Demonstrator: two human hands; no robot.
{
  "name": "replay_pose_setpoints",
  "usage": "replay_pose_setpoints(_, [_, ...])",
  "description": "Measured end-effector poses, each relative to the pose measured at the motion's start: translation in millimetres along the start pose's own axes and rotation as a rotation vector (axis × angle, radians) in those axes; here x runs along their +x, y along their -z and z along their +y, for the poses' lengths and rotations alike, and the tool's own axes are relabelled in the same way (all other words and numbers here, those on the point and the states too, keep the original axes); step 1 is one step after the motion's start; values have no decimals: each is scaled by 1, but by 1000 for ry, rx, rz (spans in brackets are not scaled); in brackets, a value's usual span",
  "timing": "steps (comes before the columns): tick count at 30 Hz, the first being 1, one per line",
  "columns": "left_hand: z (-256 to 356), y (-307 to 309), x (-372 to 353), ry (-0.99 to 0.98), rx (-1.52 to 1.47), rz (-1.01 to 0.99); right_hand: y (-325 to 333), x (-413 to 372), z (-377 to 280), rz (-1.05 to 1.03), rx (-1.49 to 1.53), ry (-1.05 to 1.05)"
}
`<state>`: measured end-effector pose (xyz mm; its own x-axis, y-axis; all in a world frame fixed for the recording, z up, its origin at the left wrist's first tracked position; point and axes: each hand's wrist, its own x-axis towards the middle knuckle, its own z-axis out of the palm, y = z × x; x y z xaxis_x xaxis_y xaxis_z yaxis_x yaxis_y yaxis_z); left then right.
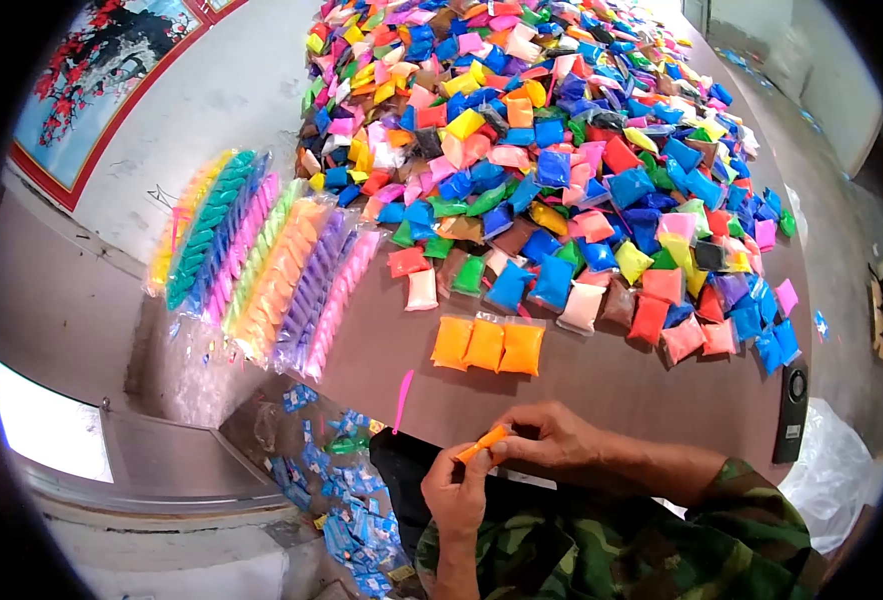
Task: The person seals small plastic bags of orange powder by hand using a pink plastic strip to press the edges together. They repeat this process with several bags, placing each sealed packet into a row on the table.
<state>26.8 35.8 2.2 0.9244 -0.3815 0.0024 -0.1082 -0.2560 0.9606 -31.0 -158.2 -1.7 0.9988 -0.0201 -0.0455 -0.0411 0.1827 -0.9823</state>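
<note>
Held item: one small orange packet (483, 443), narrow as seen, lower centre of the frame, above the near edge of the brown surface (601, 385). Counts: three flat orange pouches (485, 345) in a row, centre; eight long twisted packs (279, 270), left; one pink stick (402, 400); heaped multicoloured pouches (551, 165), top, uncountable. Left grip (454, 492): pinching packet's left end. Right grip (553, 437): fingertips closed on its right end.

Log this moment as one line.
left hand: holds orange piece | right hand: holds same piece | table: three orange packets in a row, pink stick, packet pile
</note>
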Motion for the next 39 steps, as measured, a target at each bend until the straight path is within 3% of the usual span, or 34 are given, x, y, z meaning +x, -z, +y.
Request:
replay_pose_setpoints(7, [-7,0,2,52,-145,-83,1,-2,22,21,16,59])
replay_pose_setpoints(13, [-10,1,0,18,-11,-68,-4,1,2,47,15,37])
replay_pose_setpoints(23, [-1,-3,-4,137,-116,-146,-3,0,12,72,38,-3])
replay_pose_setpoints(29, [-9,-6,-5,34,-96,17,-5,0,1,37,-20,-29])
replay_pose_setpoints(36, [-1,-5,-4,84,-246,-22,-1,1,13,15,-22,-64])
replay_pose_setpoints(38, [-5,7,-3,81,34,-114,4,0,-1,-21,-26,-177])
replay_pose_setpoints(39, [-13,5,-4,104,-45,-87,4,-1,1,9,-4,-77])
